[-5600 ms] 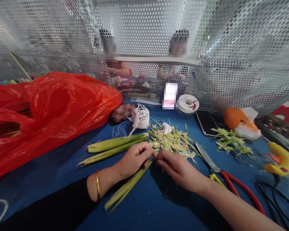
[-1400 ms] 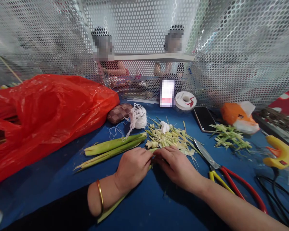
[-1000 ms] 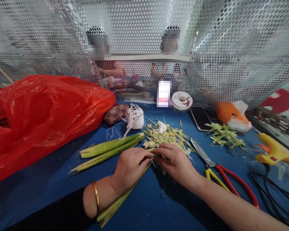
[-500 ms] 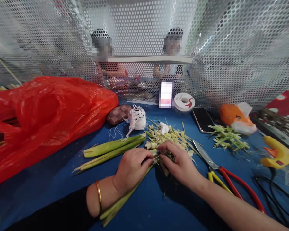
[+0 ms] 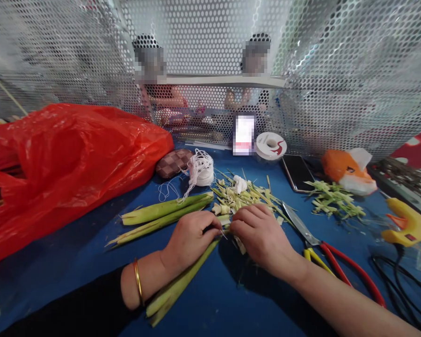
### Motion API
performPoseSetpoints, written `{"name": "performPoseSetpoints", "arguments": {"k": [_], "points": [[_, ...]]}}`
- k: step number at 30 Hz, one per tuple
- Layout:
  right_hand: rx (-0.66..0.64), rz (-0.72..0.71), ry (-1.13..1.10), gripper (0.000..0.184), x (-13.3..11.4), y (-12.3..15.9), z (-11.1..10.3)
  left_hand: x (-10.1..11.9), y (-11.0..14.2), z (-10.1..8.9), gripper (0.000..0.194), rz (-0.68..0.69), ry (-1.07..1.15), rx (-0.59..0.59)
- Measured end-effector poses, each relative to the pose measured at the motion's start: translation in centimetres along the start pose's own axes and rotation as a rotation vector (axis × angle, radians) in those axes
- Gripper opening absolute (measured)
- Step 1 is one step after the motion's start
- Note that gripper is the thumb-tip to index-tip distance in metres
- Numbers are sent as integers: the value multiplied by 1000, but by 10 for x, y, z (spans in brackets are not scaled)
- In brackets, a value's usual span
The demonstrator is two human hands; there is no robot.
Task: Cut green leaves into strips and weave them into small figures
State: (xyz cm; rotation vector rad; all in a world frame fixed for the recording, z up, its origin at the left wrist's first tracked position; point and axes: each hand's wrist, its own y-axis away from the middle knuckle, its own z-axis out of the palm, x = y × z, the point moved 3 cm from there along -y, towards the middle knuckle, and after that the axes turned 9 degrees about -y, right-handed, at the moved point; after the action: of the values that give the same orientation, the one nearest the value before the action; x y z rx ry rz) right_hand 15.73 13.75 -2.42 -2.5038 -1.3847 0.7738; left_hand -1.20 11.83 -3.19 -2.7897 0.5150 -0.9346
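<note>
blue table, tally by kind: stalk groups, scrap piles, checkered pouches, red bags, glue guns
Stalk groups: 2, near group and far group
Scrap piles: 2, centre pile and right pile
Checkered pouch: 1
Red bag: 1
Glue gun: 1
Total: 7

Mod. light; glare on red bag [image 5: 80, 150]; edges stretched, bit blurry.

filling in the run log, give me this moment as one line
left hand: holding green stalks | right hand: close beside, fingertips hidden | white thread: short bit between hands | scissors: lying right of both hands
</note>
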Motion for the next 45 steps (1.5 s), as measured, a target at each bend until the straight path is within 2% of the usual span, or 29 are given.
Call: {"name": "performPoseSetpoints", "arguments": {"k": [4,11,14,16,19,22,25,28,30,33,38,41,45], "points": [[-69,-52,86,26,-3,0,0,-9,-6,-5,10,-51,8,-59],[-243,-161,60,22,-8,0,4,-16,-11,-13,13,-113,-139,4],[-250,-125,6,20,-9,1,3,-16,-9,-11,12,-128,-133,20],[-234,-90,-105,19,-11,0,2,-16,-9,-10,12,-146,-91,32],[-223,-66,-362,16,-15,-1,1,-16,-9,-9,10,-190,36,39],[-231,-24,-535,16,-16,-1,4,-15,-9,-7,10,-311,310,-1],[-198,42,-551,17,-12,-1,9,-12,-8,-1,19,-439,625,-127],[-159,80,-533,19,-10,0,11,-9,-7,2,18,-423,738,-206],[-154,85,-521,19,-11,1,12,-8,-7,3,16,-361,683,-211],[-161,81,-505,20,-13,1,11,-9,-7,2,12,-264,457,-184],[-198,99,-526,20,-13,1,13,-11,-5,1,8,-217,185,-181],[-177,169,-567,19,-9,0,16,-12,-4,1,8,-220,188,-177],[-116,372,-625,18,-1,1,20,-6,-5,-2,10,-242,374,-110]]}}
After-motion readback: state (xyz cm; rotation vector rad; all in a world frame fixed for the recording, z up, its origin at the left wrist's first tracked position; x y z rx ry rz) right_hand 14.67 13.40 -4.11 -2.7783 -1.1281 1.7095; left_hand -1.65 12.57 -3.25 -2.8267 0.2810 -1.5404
